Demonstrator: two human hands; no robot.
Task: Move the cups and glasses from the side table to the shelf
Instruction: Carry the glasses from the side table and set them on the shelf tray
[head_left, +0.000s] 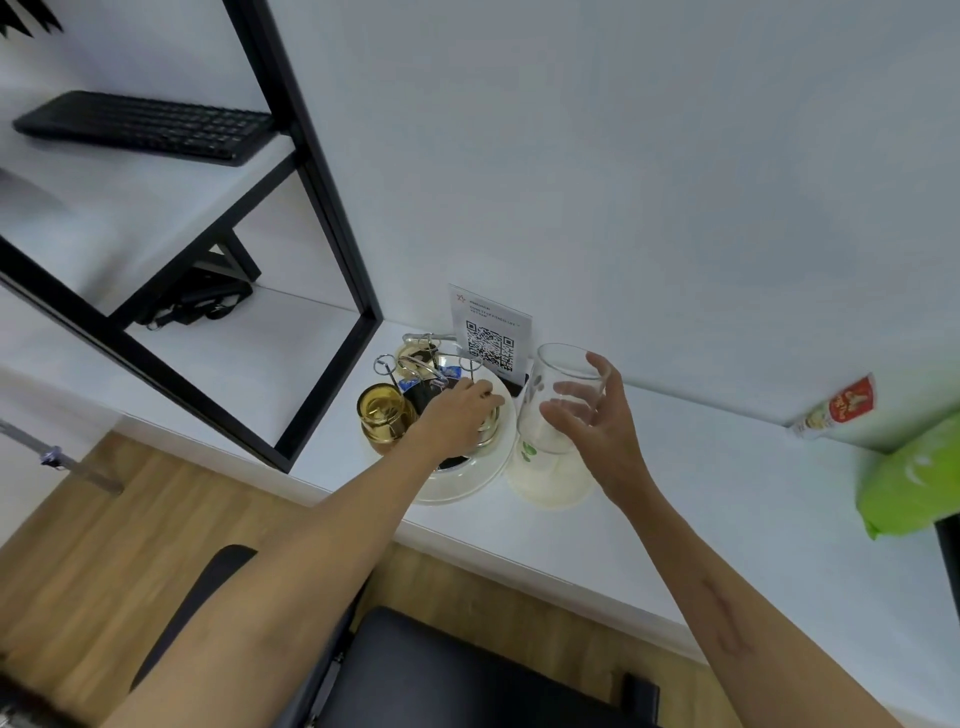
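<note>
The right hand (592, 415) holds a clear glass (558, 400) tilted just above a saucer (550, 483) on the white counter (701, 493), fingers (563, 389) spread and curled round its wall. The left hand (460, 415) reaches over a tray (467, 478) and curls round a small cup (488, 423) there. An amber cup (382, 413) stands beside it. The black-framed shelf (156, 208) carries a keyboard (145, 127).
</note>
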